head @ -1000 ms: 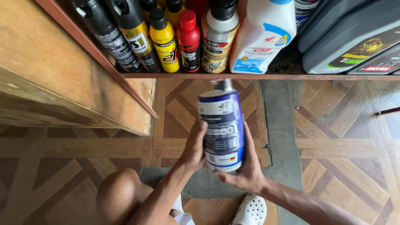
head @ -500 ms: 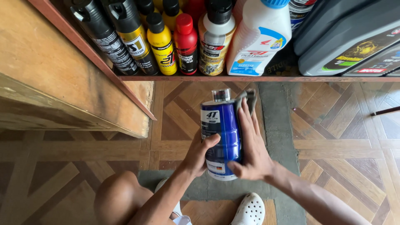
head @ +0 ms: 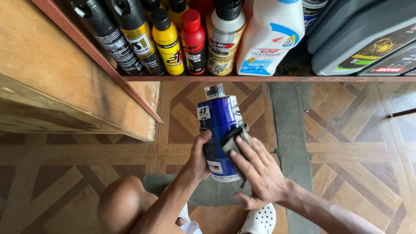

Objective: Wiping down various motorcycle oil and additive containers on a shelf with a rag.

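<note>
A tall blue can [head: 218, 125] with a clear cap and white label patches is held upright below a shelf edge. My left hand [head: 198, 154] grips its left side near the bottom. My right hand [head: 259, 171] presses a small dark grey cloth [head: 232, 138] flat against the can's right side, fingers stretched out over it.
A wooden shelf [head: 268, 78] above carries black, yellow and red bottles, a white jug [head: 271, 37] and grey oil jugs [head: 359, 34]. A wooden panel [head: 60, 82] slopes at the left. My knee [head: 123, 203] and a white clog [head: 260, 221] rest on the patterned tile floor.
The can has been lowered and turned, showing a different label side. My right hand has shifted from gripping the can to pressing the grey cloth on its side.
</note>
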